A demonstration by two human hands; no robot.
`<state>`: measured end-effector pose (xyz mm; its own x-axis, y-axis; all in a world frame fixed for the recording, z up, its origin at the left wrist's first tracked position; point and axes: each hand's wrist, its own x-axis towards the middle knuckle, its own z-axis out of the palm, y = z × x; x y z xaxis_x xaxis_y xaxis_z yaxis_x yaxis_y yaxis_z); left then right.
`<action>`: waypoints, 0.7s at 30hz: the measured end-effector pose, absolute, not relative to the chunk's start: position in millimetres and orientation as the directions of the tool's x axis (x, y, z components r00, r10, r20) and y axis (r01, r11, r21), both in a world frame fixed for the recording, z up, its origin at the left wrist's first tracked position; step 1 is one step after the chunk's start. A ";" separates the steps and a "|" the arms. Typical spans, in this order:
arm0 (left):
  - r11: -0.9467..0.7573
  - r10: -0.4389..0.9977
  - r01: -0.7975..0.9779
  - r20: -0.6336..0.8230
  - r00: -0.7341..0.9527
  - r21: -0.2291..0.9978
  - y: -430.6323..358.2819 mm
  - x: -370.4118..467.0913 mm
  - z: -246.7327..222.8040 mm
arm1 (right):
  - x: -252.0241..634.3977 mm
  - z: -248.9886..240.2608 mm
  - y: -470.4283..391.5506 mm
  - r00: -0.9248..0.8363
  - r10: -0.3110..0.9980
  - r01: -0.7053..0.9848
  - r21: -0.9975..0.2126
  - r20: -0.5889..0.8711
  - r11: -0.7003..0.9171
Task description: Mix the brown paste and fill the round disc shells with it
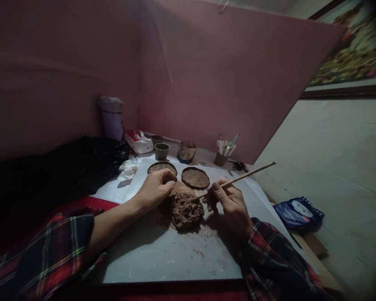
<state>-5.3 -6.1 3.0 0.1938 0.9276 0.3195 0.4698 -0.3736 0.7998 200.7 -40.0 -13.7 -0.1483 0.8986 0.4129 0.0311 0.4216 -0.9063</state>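
A rough brown clay-like mound [188, 213] sits on the pale board [163, 259] between my hands. My right hand [230, 200] is closed on a thin wooden stick [250, 172], whose lower end touches the top of the mound. My left hand [158, 186] is at the mound's upper left, its fingers curled together; whatever is between the fingertips is too small to make out. Behind the mound lie two flat round brown discs with raised rims, one on the right [195, 178] and one on the left [162, 167], partly behind my left hand.
Behind the discs stand a small green cup [162, 152], a stained jar [186, 153] and a cup of tools [221, 159]. White crumpled tissue [127, 170] and a black bag [81, 163] are at the left. A blue pouch [297, 213] lies at the right.
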 end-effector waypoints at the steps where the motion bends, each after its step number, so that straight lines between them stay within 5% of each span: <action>1: -0.374 0.928 0.472 0.319 0.195 0.798 -5.5 -5.3 2.6 | 200.3 -15.5 -39.3 -0.122 0.893 0.009 -0.899 0.433 0.437; 13: -0.375 0.927 0.469 0.315 0.204 0.800 -4.7 -4.8 0.6 | 198.9 -6.9 -37.1 0.220 0.826 -0.112 -0.827 0.519 0.550; 21: -0.387 0.922 0.444 0.326 0.211 0.808 -2.0 -5.3 -2.9 | 202.5 -11.5 -30.2 0.366 0.757 0.103 -0.832 0.541 0.545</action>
<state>-5.3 -2.0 -2.9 0.2105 0.9217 0.3257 0.4440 -0.3870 0.8082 202.5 -30.2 -11.5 0.3662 0.7570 0.5411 0.1027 0.5451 -0.8321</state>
